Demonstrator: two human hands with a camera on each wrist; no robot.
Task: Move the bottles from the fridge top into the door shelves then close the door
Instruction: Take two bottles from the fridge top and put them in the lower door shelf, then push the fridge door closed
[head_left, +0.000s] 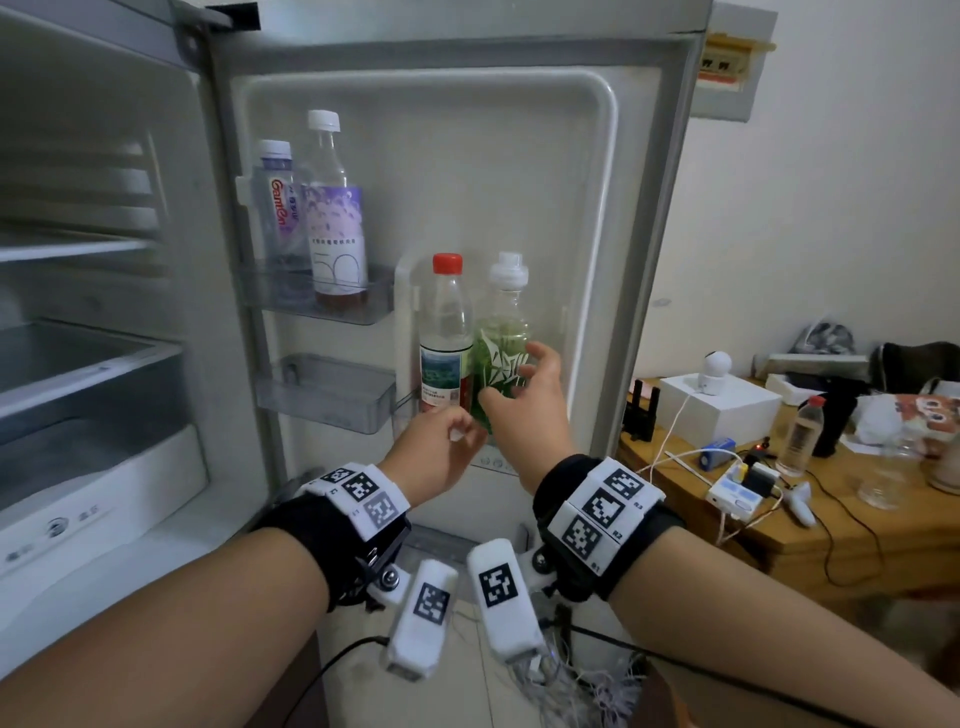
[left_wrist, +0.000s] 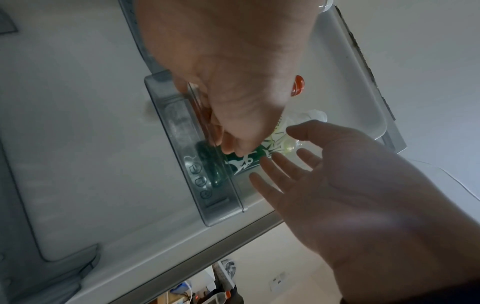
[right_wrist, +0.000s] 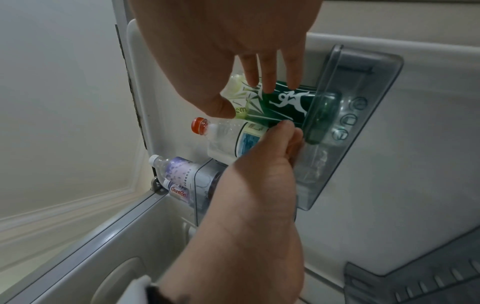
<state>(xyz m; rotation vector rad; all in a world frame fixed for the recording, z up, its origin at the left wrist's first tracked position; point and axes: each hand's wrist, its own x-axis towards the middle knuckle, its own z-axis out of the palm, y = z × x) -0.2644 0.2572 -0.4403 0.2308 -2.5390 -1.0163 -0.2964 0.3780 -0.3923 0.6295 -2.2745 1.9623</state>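
The right hand (head_left: 524, 392) has a wide grip: its fingers are spread and straight just beside the green bottle (head_left: 501, 358), and the wrist views show a gap between fingertips and label, so it holds nothing. The left hand (head_left: 439, 449) has its fingers curled in front of the base of the red-capped bottle (head_left: 445, 338), at the rim of the lower shelf (left_wrist: 207, 185); whether this grip closes on the bottle or on the shelf rim I cannot tell. Those two bottles stand upright, side by side and touching, in the lower shelf on the right side of the open door (head_left: 519, 171). Up and to the left, the upper shelf (head_left: 332, 304) carries two more bottles, also upright and touching: a clear one with a red-lettered label (head_left: 276, 208) and a taller white-capped one with a purple label (head_left: 335, 223). That makes four bottles in the door shelves. A third shelf (head_left: 327, 395), below the upper one and left of the lower pair, has nothing visible in it. Both wrists wear black bands with square-coded tags. To the right, a wooden surface (head_left: 857, 525) holds one more red-capped bottle (head_left: 802, 436), one white box (head_left: 722, 410) with a small white camera (head_left: 716, 371) on it, and cables and chargers.
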